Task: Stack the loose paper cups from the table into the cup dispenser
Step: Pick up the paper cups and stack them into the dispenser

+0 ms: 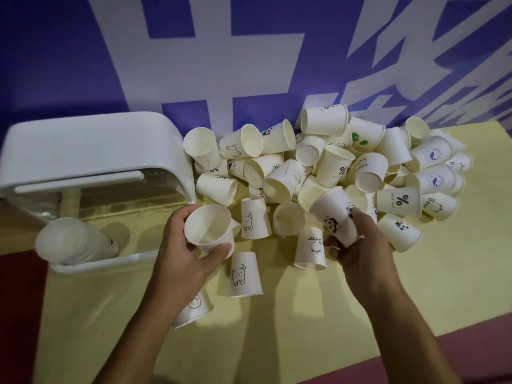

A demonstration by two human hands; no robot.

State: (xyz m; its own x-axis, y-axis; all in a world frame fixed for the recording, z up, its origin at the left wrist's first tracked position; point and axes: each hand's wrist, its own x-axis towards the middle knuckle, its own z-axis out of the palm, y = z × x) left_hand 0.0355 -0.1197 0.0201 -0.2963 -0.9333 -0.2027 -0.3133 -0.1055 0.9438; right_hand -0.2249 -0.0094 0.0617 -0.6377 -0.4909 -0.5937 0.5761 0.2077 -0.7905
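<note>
My left hand (191, 263) grips a mouth-up plain white paper cup (208, 227); my right hand (361, 245) pinches a white panda paper cup (332, 217) beside it.

Event venue, perhaps — big lettered banner (194, 65)

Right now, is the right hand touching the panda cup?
Touching. The head view shows the right hand gripping the panda cup, with its fingers curled round the cup's lower end.
</note>
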